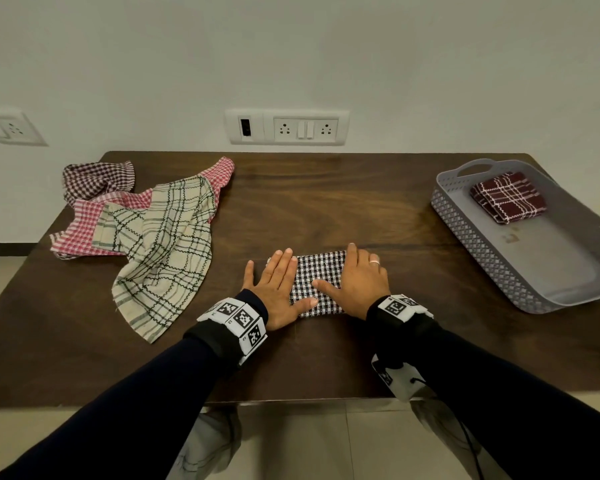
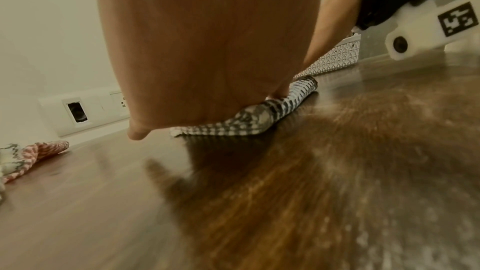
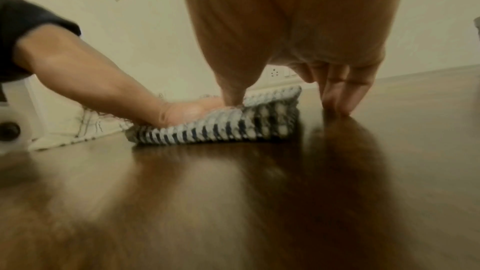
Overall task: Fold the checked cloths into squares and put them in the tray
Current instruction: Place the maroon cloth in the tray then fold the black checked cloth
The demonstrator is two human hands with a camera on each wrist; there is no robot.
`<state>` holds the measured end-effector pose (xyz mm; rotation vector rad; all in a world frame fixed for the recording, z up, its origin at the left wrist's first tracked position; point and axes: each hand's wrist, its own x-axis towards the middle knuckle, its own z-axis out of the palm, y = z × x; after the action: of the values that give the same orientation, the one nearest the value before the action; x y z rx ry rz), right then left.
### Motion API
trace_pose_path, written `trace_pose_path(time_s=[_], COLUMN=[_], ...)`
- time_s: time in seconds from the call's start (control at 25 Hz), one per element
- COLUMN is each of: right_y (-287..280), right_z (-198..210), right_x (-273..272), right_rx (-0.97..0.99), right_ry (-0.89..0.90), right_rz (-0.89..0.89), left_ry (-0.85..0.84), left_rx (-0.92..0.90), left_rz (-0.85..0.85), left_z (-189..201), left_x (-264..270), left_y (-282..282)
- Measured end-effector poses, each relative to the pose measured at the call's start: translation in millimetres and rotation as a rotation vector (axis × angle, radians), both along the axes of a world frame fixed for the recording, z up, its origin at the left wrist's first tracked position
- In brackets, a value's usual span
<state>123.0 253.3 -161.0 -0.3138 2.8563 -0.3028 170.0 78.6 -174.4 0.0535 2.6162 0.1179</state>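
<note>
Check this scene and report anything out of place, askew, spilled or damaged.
Nothing spilled or damaged. The tray sits askew and overhangs the table's right edge. Three unfolded cloths lie in a heap at far left. Both hands press flat on the black-and-white cloth.

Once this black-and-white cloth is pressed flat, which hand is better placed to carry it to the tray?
Right hand, probably: it rests on the folded black-and-white cloth on the side nearer the grey tray. The left hand would have to cross over.
</note>
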Motion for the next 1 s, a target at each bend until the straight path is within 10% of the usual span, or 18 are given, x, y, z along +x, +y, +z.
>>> trace_pose_path(time_s=[0.32, 0.6, 1.0], right_y=[-11, -2, 158], right_z=[9, 41, 140], right_x=[-14, -16, -56], right_rx=[-0.463, -0.840, -1.318], right_ry=[-0.376, -0.580, 0.019], right_rz=[-0.406, -0.378, -0.719], left_ry=[-0.033, 0.010, 0.374], left_rx=[0.007, 0.095, 0.328], left_rz=[0.005, 0.044, 0.095], left_z=[4, 25, 41], left_x=[-1, -7, -21], left_y=[1, -1, 8])
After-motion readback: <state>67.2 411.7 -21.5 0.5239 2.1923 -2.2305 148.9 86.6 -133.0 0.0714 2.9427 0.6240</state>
